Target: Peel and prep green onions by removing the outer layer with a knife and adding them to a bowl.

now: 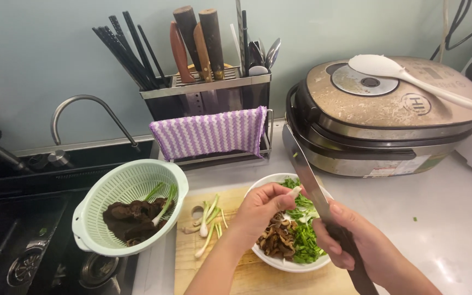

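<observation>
Left hand (260, 210): hovering over the white bowl (279, 263), fingertips pinching a pale scallion piece (294, 192) against the blade.
Right hand (356, 240): wrapping tight around a dark handle, tilting the knife (308, 177) up and away; handle end cut off by the near edge.
Bowl: sitting on the wooden cutting board (208, 262), holding chopped greens (304, 240) and brown mushroom strips (275, 240); near rim partly hidden by both hands.
Colander (129, 205): resting left of the board, over the sink; dark contents hard to make out.
Rice cooker (383, 120): standing far right; a pale label strip low on its front, print unreadable.
Scallion roots (208, 221): lying on the board's left part.
</observation>
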